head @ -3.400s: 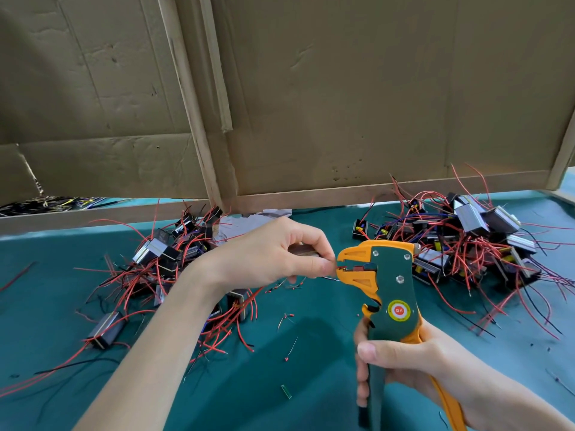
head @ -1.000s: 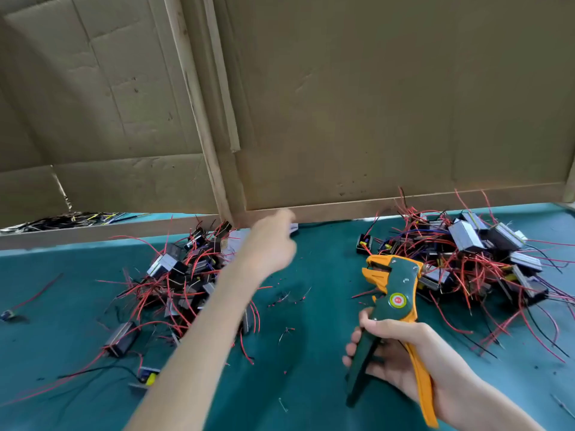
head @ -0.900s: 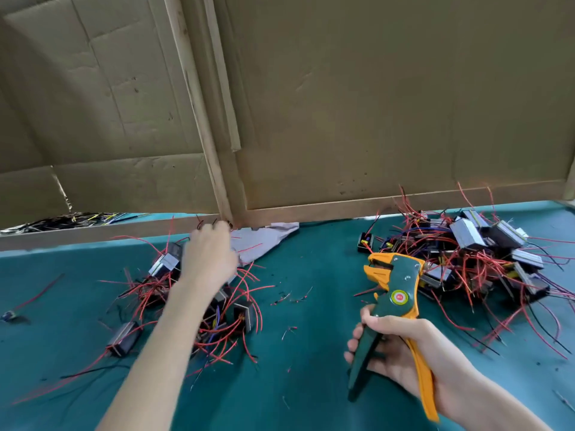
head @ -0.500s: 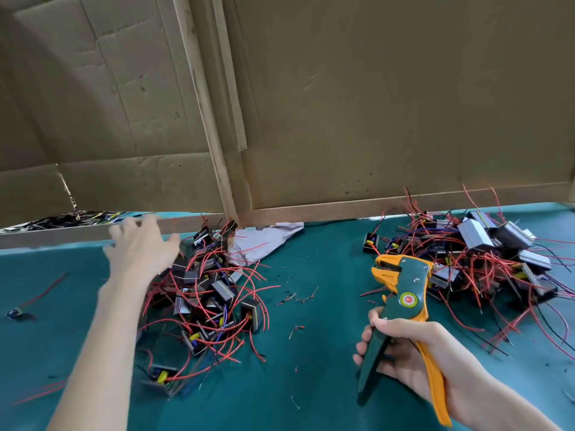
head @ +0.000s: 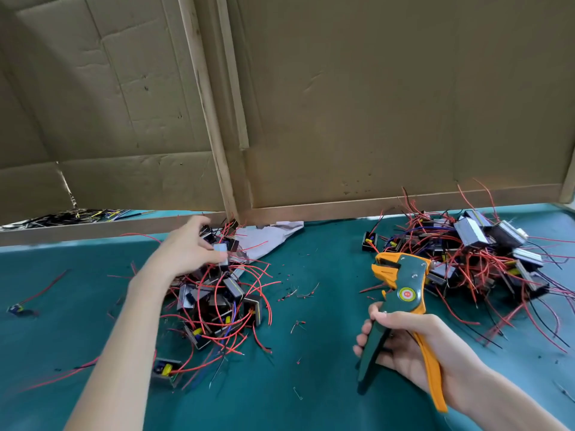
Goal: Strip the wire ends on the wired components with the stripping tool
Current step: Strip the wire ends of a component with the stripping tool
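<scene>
Left hand: reaching out over the left heap of wired parts, palm down. Fingers curl in at the heap's top, and a small pale-faced component sits at the fingertips with the thumb under it. It reads as a pinch, though the hand is slightly blurred. The component is at the heap's far edge, just in front of a crumpled pale sheet.

Right hand: wrapped round the handles of the stripping tool, thumb across the front, fingers behind the green handle. The orange handle runs back along the palm toward the wrist. The two handles are splayed apart. The tool head is up and tilted slightly left, its orange jaws parted with nothing between them. The head is in the air above the teal mat, just beside the right heap.

Both heaps: small dark blocks, some with silvery faces and yellow bits, tangled in thin red leads with a few black and blue ones. The heaps are well apart, with the tool between them but nearer the right one.

Short insulation scraps are scattered on the mat between the heaps. Cardboard panels stand along the back edge.
</scene>
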Available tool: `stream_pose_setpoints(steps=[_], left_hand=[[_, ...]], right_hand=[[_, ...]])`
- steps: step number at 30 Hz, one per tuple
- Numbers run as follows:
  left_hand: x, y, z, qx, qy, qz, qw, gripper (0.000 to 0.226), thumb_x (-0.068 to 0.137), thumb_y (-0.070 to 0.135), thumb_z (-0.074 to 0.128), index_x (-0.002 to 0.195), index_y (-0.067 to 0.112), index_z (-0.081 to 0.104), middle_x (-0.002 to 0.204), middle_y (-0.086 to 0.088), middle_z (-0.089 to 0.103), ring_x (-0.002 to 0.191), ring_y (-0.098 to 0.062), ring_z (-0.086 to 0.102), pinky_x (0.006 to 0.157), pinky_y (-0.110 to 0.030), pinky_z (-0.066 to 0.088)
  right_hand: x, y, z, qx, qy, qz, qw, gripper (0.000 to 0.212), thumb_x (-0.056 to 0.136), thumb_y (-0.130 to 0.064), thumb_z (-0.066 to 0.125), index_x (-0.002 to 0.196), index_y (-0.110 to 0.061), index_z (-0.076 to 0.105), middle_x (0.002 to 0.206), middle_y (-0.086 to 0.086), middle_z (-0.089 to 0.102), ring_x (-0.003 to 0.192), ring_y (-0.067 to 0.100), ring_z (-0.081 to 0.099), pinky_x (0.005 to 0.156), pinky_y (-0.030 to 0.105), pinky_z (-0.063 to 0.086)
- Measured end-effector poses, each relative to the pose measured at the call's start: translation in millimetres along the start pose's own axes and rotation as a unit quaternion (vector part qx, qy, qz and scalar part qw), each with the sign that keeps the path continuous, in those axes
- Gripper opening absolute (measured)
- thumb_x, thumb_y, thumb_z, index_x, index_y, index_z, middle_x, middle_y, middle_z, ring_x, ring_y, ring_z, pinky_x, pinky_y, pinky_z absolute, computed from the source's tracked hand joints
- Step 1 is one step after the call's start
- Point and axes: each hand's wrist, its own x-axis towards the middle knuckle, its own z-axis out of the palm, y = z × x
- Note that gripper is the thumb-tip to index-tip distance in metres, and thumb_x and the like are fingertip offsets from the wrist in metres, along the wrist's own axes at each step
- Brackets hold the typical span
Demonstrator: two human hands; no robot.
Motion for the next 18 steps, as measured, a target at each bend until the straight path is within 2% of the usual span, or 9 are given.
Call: stream_pose_setpoints(steps=[3,7,10,13,16,18], left_hand=[[-0.1,16.1,23.8,0.041,-0.042,0.056,0.997,0.085,0.075,0.013,0.076,0.145,0.021,0.03,0.097,0.003,0.066,0.09,-0.019,0.059,0.077,-0.027,0.041],[-2.0,29.4,48.3,0.108,-0.07,0.13,0.983,0.077,0.075,0.006,0.072,0.142,0.021,0.038,0.106,0.006,0.069,0.093,-0.016,0.058,0.086,-0.027,0.045],[-5.5,39.3,63.2,0.057,-0.064,0.175,0.981,0.064,0.079,-0.003,0.067,0.137,0.016,0.046,0.102,0.003,0.071,0.094,-0.012,0.06,0.091,-0.027,0.046],[-13.0,52.0,76.2,-0.03,-0.087,0.217,0.972,0.052,0.079,-0.008,0.063,0.124,0.016,0.056,0.097,0.004,0.072,0.096,-0.009,0.064,0.095,-0.023,0.046],[-19.7,62.9,84.0,-0.147,-0.124,0.233,0.953,0.041,0.081,-0.011,0.059,0.109,0.018,0.062,0.094,0.002,0.073,0.094,-0.005,0.067,0.089,-0.015,0.049],[-17.4,64.3,86.5,-0.147,-0.067,0.222,0.962,0.03,0.085,-0.007,0.057,0.098,0.02,0.062,0.091,0.004,0.07,0.09,-0.009,0.067,0.084,-0.016,0.05]], right_hand=[[2.0,0.3,-2.5,0.005,-0.002,-0.001,1.0,0.009,0.069,-0.002,0.066,0.077,0.001,0.067,0.077,0.021,0.058,0.068,0.037,0.064,0.066,0.047,0.058],[2.7,-0.7,-5.4,0.005,-0.014,0.002,1.0,0.013,0.064,0.006,0.07,0.076,0.0,0.068,0.077,0.022,0.058,0.069,0.036,0.064,0.067,0.046,0.058],[4.7,-0.9,-7.1,0.005,-0.018,0.007,1.0,0.021,0.059,0.011,0.069,0.077,0.001,0.067,0.076,0.022,0.059,0.068,0.036,0.065,0.067,0.047,0.058],[5.4,-1.8,-7.5,0.014,-0.02,0.004,1.0,0.013,0.064,0.005,0.069,0.075,0.0,0.069,0.076,0.021,0.059,0.069,0.036,0.064,0.069,0.048,0.058],[6.5,-2.1,-10.0,0.019,-0.018,0.002,1.0,0.015,0.062,0.007,0.069,0.075,0.0,0.069,0.076,0.021,0.059,0.069,0.035,0.065,0.069,0.047,0.058],[6.3,-2.2,-10.4,0.024,-0.016,-0.001,1.0,0.014,0.062,0.0,0.072,0.075,0.0,0.068,0.076,0.021,0.059,0.069,0.035,0.065,0.069,0.047,0.058]])
